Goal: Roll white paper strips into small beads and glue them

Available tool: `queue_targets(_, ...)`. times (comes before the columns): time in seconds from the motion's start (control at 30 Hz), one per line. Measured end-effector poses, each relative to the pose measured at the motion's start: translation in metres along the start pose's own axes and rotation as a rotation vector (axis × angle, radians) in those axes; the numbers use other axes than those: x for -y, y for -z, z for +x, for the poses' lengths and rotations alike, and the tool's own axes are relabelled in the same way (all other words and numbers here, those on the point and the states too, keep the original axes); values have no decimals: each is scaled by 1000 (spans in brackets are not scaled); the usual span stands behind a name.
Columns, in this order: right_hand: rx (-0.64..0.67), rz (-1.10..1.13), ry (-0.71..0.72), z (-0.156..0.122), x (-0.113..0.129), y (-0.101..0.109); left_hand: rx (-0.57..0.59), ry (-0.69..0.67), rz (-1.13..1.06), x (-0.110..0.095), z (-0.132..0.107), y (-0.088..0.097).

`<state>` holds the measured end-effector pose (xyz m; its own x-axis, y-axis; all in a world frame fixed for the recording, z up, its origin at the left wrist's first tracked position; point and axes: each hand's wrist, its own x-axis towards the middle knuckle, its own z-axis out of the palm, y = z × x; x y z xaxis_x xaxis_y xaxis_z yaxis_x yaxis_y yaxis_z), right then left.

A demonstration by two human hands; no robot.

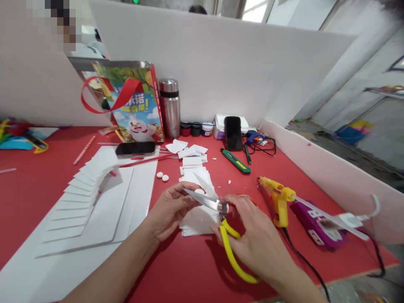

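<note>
R hand [252, 235]: clenched round the yellow handles of 1 pr scissors [221, 210]; blades point left, over table front-centre.
L hand [172, 208]: fingers curled, pinching 1 small white piece [199, 191] right at the blades, just above the upper blade edge.
Under hands: 1 stack [195, 223] of white cut sheets, flat on red table [189, 269], partly hidden by both hands.
Right of R hand: 1 yellow glue gun [279, 200], upright, nozzle to the left; black cord runs toward near edge.
Beyond gun: 1 purple power strip [315, 229]; 1 white plug [352, 219] just beside it.
Left, near-mid: white boards [104, 219] lying flat, approx 2 overlapping; on them 1 stepped fan of strips [83, 189], approx 10, edges blur so count is not firm.
Mid: 2 round white pellets [162, 176] side by side; 1 scrap pile [191, 155] of white offcuts, too many to count.
Mid right: 1 green knife [236, 161], lying diagonal.
Phones: 2. Phone A [135, 147] flat by the boards; phone B [232, 132] leaning on 1 white box [217, 124].
Far: 1 steel flask [169, 108] upright; 3 small jars [195, 128] in a row just right of it; 1 printed bag [135, 109] w/ red ribbon handle, just left of flask.
Back: white partition [221, 63] along table's far edge.
</note>
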<state>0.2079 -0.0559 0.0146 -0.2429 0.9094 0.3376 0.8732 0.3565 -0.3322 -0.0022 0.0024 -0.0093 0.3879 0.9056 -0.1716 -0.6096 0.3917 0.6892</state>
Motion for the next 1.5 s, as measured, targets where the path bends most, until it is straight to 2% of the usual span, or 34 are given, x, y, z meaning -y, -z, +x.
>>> queue_targets(0.17,-3,-12,4,-1,1,0,14,-22,36,3,0,0)
queue_targets(0.53,10,-17,31,0,1,-4,-80,-44,60,4,1,0)
queue_targets(0.93,-41,-7,107,-7,-4,-7,-74,-17,60,4,2,2)
queue_targets(1.03,-22,68,45,-6,-3,-6,-79,-5,33,5,2,1)
queue_targets(1.17,84,297,-163,-1,1,-2,-63,35,19,5,1,-2)
queue_targets(1.23,112,304,-220,1,3,1,-55,43,13,4,1,-3)
queue_targets(1.5,92,115,-129,-1,7,5,-33,12,15,3,0,-4)
